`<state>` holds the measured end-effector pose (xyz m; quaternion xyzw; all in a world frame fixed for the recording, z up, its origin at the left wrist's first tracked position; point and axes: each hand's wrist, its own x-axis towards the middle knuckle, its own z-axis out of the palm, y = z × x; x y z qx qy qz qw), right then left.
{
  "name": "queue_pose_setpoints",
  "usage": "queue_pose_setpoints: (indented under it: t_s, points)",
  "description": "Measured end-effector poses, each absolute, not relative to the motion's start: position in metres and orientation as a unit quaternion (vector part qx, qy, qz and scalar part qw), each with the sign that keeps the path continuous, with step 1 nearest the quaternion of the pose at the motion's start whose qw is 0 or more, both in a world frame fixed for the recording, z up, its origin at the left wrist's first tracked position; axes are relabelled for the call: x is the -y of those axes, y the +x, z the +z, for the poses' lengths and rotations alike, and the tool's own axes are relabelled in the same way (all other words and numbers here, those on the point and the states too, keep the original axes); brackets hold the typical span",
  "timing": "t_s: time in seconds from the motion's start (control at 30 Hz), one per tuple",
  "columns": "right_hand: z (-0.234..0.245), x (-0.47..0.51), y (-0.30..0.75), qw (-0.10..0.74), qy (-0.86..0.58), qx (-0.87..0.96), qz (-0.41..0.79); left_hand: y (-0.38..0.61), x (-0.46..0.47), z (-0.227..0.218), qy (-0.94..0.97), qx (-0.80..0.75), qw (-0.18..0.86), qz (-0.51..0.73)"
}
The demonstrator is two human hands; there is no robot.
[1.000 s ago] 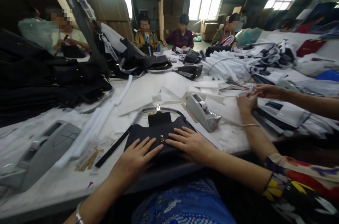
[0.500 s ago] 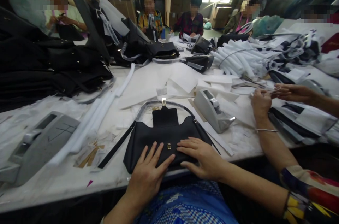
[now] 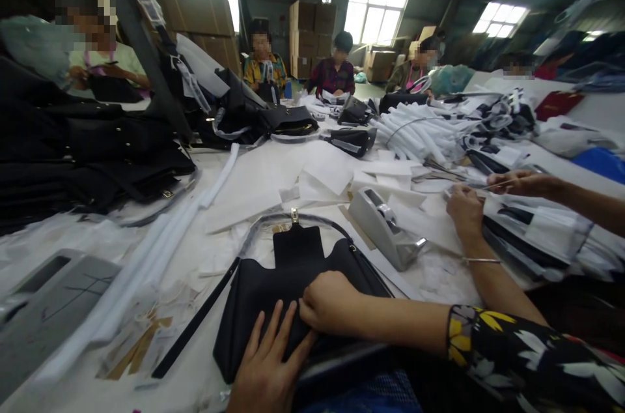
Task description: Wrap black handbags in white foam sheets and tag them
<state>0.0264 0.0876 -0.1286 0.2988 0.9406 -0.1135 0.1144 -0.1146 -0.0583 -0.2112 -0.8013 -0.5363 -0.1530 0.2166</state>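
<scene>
A black handbag [image 3: 254, 289] lies on the white table in front of me, its flap [image 3: 299, 247] folded away from me with a gold clasp piece [image 3: 294, 216] at the tip. Around the flap arches a handle wrapped in clear plastic. My left hand [image 3: 273, 354] rests flat on the bag's front, fingers spread. Against the middle of the same panel, my right hand [image 3: 332, 302] is closed with its fingers curled in. It covers the place of the small gold fitting, and whatever its fingertips hold is hidden. A loose black strap [image 3: 193, 322] runs out to the bag's left.
Grey tape dispensers stand right [image 3: 385, 227] and left [image 3: 58, 315] of the bag. White foam tubes [image 3: 161, 256] lie at left, near stacked black bags [image 3: 88, 146]. A co-worker's hands [image 3: 466, 211] work close by on my right. Several people sit across the table.
My right hand has gone from lying flat on the bag to a closed fist over the gold fitting. My left hand stays spread on the bag. The view has tilted up.
</scene>
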Motion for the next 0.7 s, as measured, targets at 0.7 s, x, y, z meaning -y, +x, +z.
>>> queue_pose_setpoints:
  t_s: [0.7]
  points:
    - [-0.115,-0.299,-0.088,0.007,0.206,-0.977,-0.060,-0.106,0.047,-0.239,-0.729,0.565,0.281,-0.264]
